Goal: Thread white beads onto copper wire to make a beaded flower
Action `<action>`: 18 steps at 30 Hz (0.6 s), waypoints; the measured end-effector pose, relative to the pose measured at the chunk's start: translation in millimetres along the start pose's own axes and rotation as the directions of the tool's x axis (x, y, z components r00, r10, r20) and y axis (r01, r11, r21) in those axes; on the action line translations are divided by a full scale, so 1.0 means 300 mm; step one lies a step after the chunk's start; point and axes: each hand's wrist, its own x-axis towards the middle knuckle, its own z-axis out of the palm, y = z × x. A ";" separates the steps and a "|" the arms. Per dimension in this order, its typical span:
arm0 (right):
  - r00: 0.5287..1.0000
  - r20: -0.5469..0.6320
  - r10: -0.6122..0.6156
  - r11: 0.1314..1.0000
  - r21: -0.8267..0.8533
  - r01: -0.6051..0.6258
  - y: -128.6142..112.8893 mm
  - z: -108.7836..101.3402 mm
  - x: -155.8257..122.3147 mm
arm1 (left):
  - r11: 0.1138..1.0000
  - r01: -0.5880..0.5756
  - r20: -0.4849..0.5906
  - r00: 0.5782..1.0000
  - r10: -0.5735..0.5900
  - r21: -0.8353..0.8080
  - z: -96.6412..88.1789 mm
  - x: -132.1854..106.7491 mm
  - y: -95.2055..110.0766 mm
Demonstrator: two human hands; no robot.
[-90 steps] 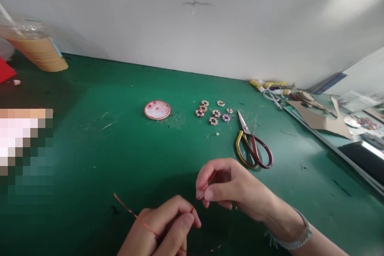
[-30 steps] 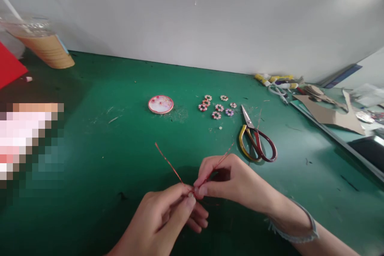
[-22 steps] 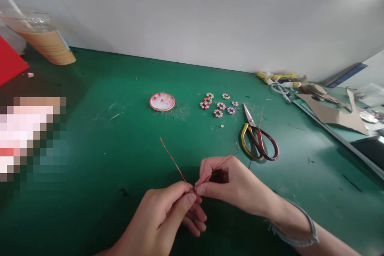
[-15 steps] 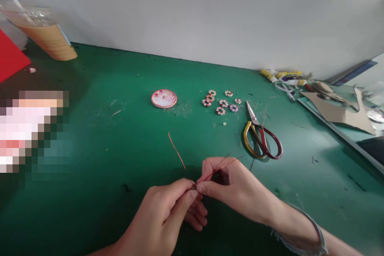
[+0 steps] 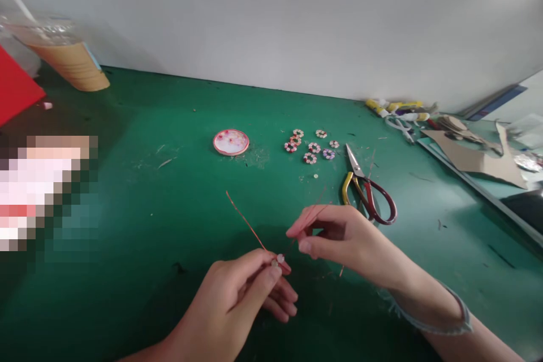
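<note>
My left hand [image 5: 244, 288] is closed in a pinch around small clear beads [image 5: 278, 261] strung on a thin reddish thread [image 5: 246, 220]. One end of that thread sticks out up and left, over the table. My right hand [image 5: 339, 237] hovers just right of the beads, thumb and fingertips drawn close together on fine reddish strands that cross its fingers. The exact grip is partly hidden. Beyond my right hand lie scissors [image 5: 357, 165] with yellow and dark red handles, partly covered by the hand.
Several small bead rings [image 5: 314, 147] lie on the green table [image 5: 178, 119], near a round red-rimmed dish [image 5: 231, 142] of beads. A tilted-looking drink cup [image 5: 72, 65] stands at left. Cardboard scraps [image 5: 470, 150] and glue tubes [image 5: 403, 107] sit at right.
My right hand has moved up and away from my left fingertips, uncovering the beads. My left hand stays almost in place, and more of the thread shows at its upper left.
</note>
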 end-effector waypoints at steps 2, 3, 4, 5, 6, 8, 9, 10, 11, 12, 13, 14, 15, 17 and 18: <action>0.998 -0.036 -0.044 0.999 0.011 0.044 -0.003 0.004 -0.002 | 1.000 0.001 0.003 1.000 -0.001 0.001 -0.001 0.002 -0.005; 0.997 -0.051 -0.058 0.998 0.010 0.059 -0.004 0.008 -0.003 | 1.000 0.000 0.003 1.000 0.000 0.001 -0.001 0.003 -0.007; 0.996 -0.065 -0.067 0.998 0.009 0.068 -0.006 0.012 -0.004 | 1.000 -0.001 0.005 1.000 0.001 0.002 -0.002 0.004 -0.009; 0.995 -0.075 -0.072 0.997 0.008 0.073 -0.009 0.016 -0.005 | 1.000 -0.001 0.006 1.000 0.001 0.003 -0.002 0.005 -0.011; 0.994 -0.085 -0.076 0.997 0.008 0.077 -0.011 0.018 -0.006 | 1.000 0.001 0.008 1.000 -0.001 0.002 -0.002 0.005 -0.012; 0.991 -0.103 -0.088 0.996 0.012 0.090 -0.013 0.020 -0.008 | 1.000 0.001 0.013 1.000 -0.001 -0.004 -0.002 0.005 -0.011; 0.990 -0.110 -0.093 0.995 0.013 0.095 -0.013 0.020 -0.009 | 1.000 0.006 0.013 1.000 -0.006 -0.008 -0.002 0.004 -0.009; 0.989 -0.113 -0.096 0.995 0.015 0.098 -0.010 0.020 -0.010 | 1.000 0.012 0.013 1.000 -0.012 -0.016 -0.001 0.003 -0.006; 0.989 -0.115 -0.094 0.995 0.021 0.097 -0.007 0.022 -0.011 | 0.999 0.018 0.009 1.000 -0.018 -0.030 -0.001 0.002 -0.002; 0.990 -0.116 -0.086 0.995 0.033 0.090 -0.002 0.025 -0.012 | 0.999 0.026 0.003 1.000 -0.026 -0.048 -0.001 0.002 0.003; 0.990 -0.121 -0.078 0.995 0.050 0.085 0.004 0.030 -0.014 | 0.997 0.031 -0.005 0.999 -0.032 -0.072 -0.001 0.001 0.009; 0.988 -0.132 -0.077 0.994 0.069 0.086 0.010 0.037 -0.015 | 0.995 0.035 -0.016 0.999 -0.036 -0.098 -0.001 0.001 0.014; 0.985 -0.151 -0.086 0.991 0.085 0.100 0.016 0.046 -0.016 | 0.992 0.033 -0.029 0.999 -0.036 -0.120 -0.002 0.000 0.019; 0.969 -0.203 -0.144 0.982 0.092 0.165 0.023 0.064 -0.019 | 0.989 0.021 -0.071 0.997 -0.032 -0.147 -0.002 -0.001 0.027; 0.958 -0.225 -0.177 0.976 0.083 0.200 0.025 0.071 -0.020 | 0.989 0.014 -0.088 0.996 -0.027 -0.145 -0.002 -0.003 0.028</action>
